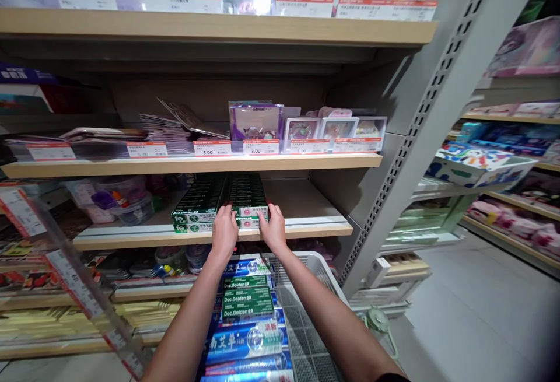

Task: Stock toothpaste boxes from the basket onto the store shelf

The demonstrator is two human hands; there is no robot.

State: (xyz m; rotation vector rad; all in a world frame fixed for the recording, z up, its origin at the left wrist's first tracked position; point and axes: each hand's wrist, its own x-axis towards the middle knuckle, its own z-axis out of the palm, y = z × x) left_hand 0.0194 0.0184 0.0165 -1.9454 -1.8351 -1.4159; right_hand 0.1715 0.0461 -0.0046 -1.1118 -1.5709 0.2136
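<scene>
Two rows of green-and-white toothpaste boxes stand on the middle shelf, their ends facing me. My left hand [225,231] has its fingers curled at the left side of the right row [248,210], between it and the left row [196,207]. At that right row's right side, my right hand [273,227] presses with thumb and fingers, so the row is held between both hands. Below my arms, a grey mesh basket [321,262] holds green Doc.Golden boxes [247,300] lying on blue toothpaste boxes [245,341].
Above is a shelf [192,165] with cards, small clear-fronted boxes and price tags. Clear plastic tubs [131,201] sit left on the boxes' shelf. A slotted metal upright [406,143] rises at the right. A tilted price-tag strip [74,283] juts out at the lower left.
</scene>
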